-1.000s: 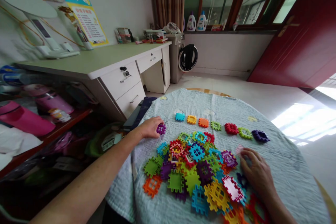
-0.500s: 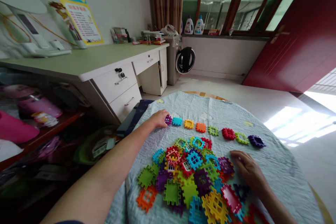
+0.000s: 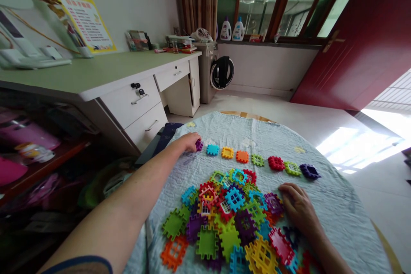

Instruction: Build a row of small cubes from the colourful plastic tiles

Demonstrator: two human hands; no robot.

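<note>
My left arm [image 3: 128, 205] comes in from 7 o'clock and stretches nearly straight toward 1 o'clock. The forearm is bare, with a dark sleeve hem [image 3: 77, 261] showing at the upper arm. My left hand [image 3: 189, 142] is at full reach, knuckles up, fingers curled in and pinched on a purple block [image 3: 199, 145] at their tips. My right forearm [image 3: 324, 252] enters at 5 o'clock and runs toward 11 o'clock, with little of it in view. My right hand [image 3: 297, 207] lies palm down, fingers flat and loose, pointing to 10 o'clock. The hands are well apart, the left at 11 o'clock from the right.
</note>
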